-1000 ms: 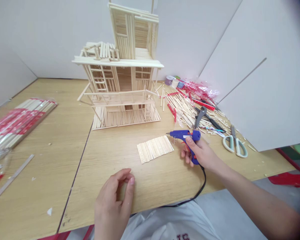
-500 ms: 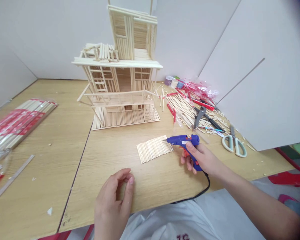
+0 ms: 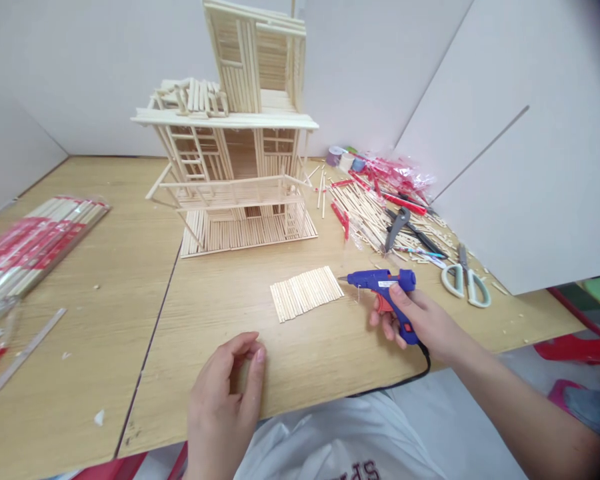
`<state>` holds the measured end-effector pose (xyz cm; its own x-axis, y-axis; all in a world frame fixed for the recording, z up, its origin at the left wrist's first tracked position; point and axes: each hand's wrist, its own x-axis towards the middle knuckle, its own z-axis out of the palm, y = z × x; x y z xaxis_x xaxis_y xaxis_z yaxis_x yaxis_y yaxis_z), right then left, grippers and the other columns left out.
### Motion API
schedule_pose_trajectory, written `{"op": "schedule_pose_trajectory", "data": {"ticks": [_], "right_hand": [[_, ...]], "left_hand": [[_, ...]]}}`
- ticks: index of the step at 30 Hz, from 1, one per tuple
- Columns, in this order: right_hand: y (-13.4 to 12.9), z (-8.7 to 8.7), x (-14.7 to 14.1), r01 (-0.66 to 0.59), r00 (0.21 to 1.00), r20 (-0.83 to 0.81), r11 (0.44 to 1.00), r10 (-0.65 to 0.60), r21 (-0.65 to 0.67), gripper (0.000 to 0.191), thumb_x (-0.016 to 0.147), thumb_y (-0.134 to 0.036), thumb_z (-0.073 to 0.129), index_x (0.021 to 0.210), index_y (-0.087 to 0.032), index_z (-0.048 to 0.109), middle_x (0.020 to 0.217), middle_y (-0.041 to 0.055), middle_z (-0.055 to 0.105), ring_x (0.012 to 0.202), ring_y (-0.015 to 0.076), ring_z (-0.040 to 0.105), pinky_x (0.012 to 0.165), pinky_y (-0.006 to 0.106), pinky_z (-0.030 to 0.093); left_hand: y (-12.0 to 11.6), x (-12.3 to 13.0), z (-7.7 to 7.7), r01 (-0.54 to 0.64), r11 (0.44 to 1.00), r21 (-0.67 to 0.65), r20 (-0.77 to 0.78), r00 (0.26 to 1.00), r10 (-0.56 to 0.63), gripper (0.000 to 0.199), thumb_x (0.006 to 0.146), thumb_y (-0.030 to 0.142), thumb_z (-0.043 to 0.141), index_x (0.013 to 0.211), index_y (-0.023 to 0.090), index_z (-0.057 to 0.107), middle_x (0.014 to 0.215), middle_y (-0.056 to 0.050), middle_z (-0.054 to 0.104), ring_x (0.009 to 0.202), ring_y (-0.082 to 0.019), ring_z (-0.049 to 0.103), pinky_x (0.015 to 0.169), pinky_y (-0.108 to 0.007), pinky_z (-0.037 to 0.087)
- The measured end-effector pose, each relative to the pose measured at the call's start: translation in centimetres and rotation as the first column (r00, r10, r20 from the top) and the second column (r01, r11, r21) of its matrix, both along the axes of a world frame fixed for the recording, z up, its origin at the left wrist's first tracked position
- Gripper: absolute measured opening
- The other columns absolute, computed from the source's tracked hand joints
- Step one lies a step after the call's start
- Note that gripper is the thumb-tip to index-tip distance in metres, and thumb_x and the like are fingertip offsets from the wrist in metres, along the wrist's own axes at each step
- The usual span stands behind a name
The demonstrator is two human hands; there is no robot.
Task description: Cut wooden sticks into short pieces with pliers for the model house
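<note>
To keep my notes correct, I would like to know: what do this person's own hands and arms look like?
The left hand and right hand wear no visible gloves or rings. The right forearm shows no sleeve, watch or bracelet. The left thumbnail looks unpainted.

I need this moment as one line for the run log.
right hand: holds blue glue gun, nozzle near right edge of stick panel | left hand: curled, nothing seen in it | stick house: behind panel

White shirt [image 3: 305, 440], maroon lettering [image 3: 360, 471]
</note>
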<state>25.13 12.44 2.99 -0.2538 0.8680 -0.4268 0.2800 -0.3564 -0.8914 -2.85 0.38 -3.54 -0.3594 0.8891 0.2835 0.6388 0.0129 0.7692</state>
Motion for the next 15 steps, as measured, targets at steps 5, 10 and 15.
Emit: {"op": "schedule_pose_trajectory", "data": {"ticks": [5,10,15], "right_hand": [[0.1,-0.8,-0.4,-0.061,0.997,0.049,0.998,0.06,0.017,0.069,0.08,-0.085,0.047,0.071,-0.018,0.063,0.067,0.0085,0.07,0.039,0.0113,0.054,0.038,0.026,0.043],[0.2,-1.7,-0.1,-0.091,0.992,0.093,0.996,0.089,0.02,0.075,0.082,-0.086,0.043,0.07,-0.014,0.065,0.055,0.006,0.063,0.04,0.0116,0.055,0.039,0.023,0.042],[0.1,-1.4,-0.5,-0.084,0.99,0.115,0.996,0.083,0.001,0.077,0.079,-0.088,0.044,0.066,-0.015,0.063,0.05,0.0044,0.06,0.039,0.0114,0.055,0.038,0.022,0.043]], "left_hand": [[0.0,-0.3,-0.3,0.022,1.0,0.021,-0.049,0.999,-0.021,0.025,0.093,0.038,0.063,0.113,0.023,0.065,0.1,-0.005,0.073,0.086,-0.019,0.071,0.079,-0.033,0.059],[0.0,-0.3,-0.3,0.013,1.0,0.025,-0.043,0.999,-0.012,0.025,0.094,0.039,0.063,0.113,0.023,0.065,0.1,-0.005,0.073,0.084,-0.019,0.071,0.079,-0.033,0.059],[0.0,-0.4,-0.4,0.021,0.999,0.037,-0.045,0.999,-0.019,0.025,0.094,0.037,0.063,0.114,0.024,0.065,0.1,-0.004,0.073,0.086,-0.019,0.071,0.078,-0.032,0.059]]}}
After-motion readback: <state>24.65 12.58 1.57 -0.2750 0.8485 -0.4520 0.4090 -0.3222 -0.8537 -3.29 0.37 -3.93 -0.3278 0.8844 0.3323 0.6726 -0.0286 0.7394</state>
